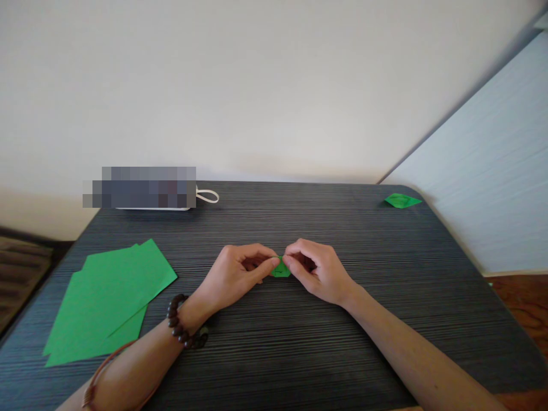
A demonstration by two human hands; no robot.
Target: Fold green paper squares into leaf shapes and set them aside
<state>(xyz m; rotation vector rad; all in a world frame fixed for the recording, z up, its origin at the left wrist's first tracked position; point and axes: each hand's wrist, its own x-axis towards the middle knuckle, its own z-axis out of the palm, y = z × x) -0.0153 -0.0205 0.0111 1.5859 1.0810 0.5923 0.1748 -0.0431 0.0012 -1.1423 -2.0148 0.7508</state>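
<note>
Small green paper piece [281,269] sits right between my fingertips, low over the surface [299,342]. Can't tell if it touches.

Left hand [233,277]: fingers [269,264] pressed together on its left edge. Right hand [319,271]: fingers [291,262] pinching the right edge. Both sets are closed on it, tips almost meeting.

Progress, my read: it's already folded down several times, compact and tiny next to a full sheet. Probably mid-to-late in the folding, but my fingers hide the exact shape.

Look: bright green, matte, crisp edges. Only a small wedge shows below the fingertips.

One folded green shape [402,200] lies well beyond and right of my right fingers, near the corner. Looks finished.

Stack of flat green sheets [107,297] lies left of my left fingers, nearer me. Unfolded, so several to go.

Bead bracelet [184,325] on my left wrist. White item with loop cord [208,197] is at the far edge beyond my left fingers, partly blurred.
</note>
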